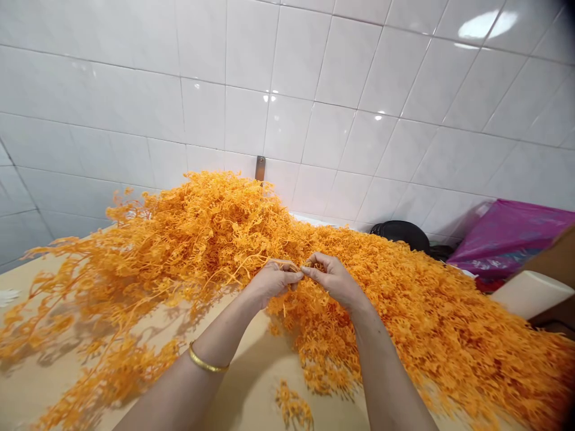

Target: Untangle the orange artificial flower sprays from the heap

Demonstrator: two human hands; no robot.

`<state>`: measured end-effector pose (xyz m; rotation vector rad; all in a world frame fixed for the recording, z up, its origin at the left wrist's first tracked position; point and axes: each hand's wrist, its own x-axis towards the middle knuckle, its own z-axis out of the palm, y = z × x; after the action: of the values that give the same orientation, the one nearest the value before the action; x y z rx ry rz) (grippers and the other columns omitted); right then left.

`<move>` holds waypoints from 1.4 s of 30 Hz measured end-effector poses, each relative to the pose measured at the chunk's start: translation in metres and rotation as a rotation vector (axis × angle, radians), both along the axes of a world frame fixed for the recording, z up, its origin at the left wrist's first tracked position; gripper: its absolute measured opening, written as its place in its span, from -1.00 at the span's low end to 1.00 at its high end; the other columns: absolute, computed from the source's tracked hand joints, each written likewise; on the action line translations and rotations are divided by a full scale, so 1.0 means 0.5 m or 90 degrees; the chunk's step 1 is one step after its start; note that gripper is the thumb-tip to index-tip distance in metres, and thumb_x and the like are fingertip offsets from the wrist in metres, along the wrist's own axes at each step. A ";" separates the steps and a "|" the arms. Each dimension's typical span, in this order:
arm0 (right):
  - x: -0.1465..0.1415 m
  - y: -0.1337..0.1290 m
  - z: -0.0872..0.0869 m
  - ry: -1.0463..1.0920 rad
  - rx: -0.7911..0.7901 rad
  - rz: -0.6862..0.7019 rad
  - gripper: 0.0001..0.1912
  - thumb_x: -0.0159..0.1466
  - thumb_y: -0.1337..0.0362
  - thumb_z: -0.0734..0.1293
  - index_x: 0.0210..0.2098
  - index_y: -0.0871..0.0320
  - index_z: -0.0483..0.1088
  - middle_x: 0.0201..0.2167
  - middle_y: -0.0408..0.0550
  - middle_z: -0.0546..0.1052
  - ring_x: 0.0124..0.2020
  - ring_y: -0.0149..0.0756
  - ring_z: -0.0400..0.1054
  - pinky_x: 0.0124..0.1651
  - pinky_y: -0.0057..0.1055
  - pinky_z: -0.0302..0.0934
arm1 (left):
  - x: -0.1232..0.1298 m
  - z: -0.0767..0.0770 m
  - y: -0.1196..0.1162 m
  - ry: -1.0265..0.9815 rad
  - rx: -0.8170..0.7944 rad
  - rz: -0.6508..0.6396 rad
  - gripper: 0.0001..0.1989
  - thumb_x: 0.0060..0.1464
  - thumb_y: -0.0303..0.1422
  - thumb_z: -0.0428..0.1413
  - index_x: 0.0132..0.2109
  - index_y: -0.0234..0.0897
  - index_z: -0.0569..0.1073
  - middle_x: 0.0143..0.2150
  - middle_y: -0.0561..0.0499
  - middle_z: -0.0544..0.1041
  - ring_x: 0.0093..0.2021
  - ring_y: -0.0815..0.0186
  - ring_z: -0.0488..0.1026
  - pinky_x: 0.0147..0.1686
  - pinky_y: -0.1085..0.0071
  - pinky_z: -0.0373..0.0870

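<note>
**Where orange sprays (119,371) fan out, my left hand (273,280) meets my right hand (331,276)**

Loose at left, they're probably spread across the pale bench (254,380) for reach. I pinch a thin stem (242,264) left-handed, seemingly steadying its end; my right fingertips meet there, their hold unclear. The heap (440,311) runs right, near a purple bag (503,236) and tiled wall (148,90).

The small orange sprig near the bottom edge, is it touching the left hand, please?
Apart: the head view shows bare tabletop between the small orange sprig and the left hand.
</note>
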<state>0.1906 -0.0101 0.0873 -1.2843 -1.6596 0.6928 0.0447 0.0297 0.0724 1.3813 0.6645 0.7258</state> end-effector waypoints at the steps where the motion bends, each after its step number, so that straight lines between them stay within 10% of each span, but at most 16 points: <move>1: 0.000 0.002 -0.002 -0.003 -0.010 0.002 -0.82 0.04 0.18 0.27 -0.57 0.17 0.29 -0.63 -0.22 0.24 -0.60 -0.49 0.01 -0.54 -0.53 -0.10 | 0.003 -0.002 0.000 0.000 0.002 0.014 -0.86 -0.25 -0.35 0.11 -0.55 -0.34 0.32 -0.70 0.12 0.24 -0.69 0.53 0.06 -0.68 0.51 -0.14; 19: -0.018 0.057 -0.059 0.371 0.038 -0.282 -0.71 -0.12 0.17 0.37 -0.70 0.16 0.17 -0.74 -0.28 0.14 -0.68 -0.53 -0.02 -0.60 -0.51 -0.09 | 0.016 -0.003 -0.006 -0.189 -0.180 -0.068 -0.70 -0.29 -0.33 0.20 -0.57 -0.33 0.19 -0.69 0.17 0.13 -0.71 0.60 -0.05 -0.71 0.57 -0.21; 26: 0.070 0.050 -0.043 0.538 0.091 -0.425 -0.62 -0.02 0.13 0.28 -0.67 0.11 -0.05 -0.82 -0.38 -0.03 -0.80 -0.57 -0.12 -0.69 -0.53 -0.01 | 0.002 0.029 -0.031 -0.170 -0.221 -0.192 -0.73 -0.23 -0.36 0.18 -0.59 -0.35 0.20 -0.71 0.16 0.14 -0.74 0.62 -0.09 -0.75 0.59 -0.27; 33: 0.046 0.047 -0.022 0.585 0.033 -0.328 -0.75 -0.13 0.29 0.33 -0.50 0.13 0.16 -0.62 -0.24 0.39 -0.73 -0.56 0.13 -0.58 -0.49 0.16 | 0.005 -0.004 0.010 -0.242 -0.294 -0.028 -0.81 -0.16 -0.34 0.13 -0.48 -0.34 0.26 -0.65 0.15 0.19 -0.73 0.62 -0.04 -0.74 0.62 -0.21; 42: 0.013 0.027 -0.006 0.342 -0.029 -0.142 -0.67 -0.06 0.07 0.34 -0.38 0.18 0.39 -0.71 -0.27 0.20 -0.68 -0.55 0.00 -0.60 -0.55 -0.02 | -0.003 0.000 0.015 -0.209 -0.336 0.049 -0.81 -0.14 -0.31 0.09 -0.48 -0.32 0.24 -0.64 0.14 0.25 -0.75 0.61 -0.06 -0.74 0.60 -0.17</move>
<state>0.1971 0.0032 0.0846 -1.1632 -1.0549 0.8519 0.0435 0.0374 0.0723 0.7362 0.5936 0.7506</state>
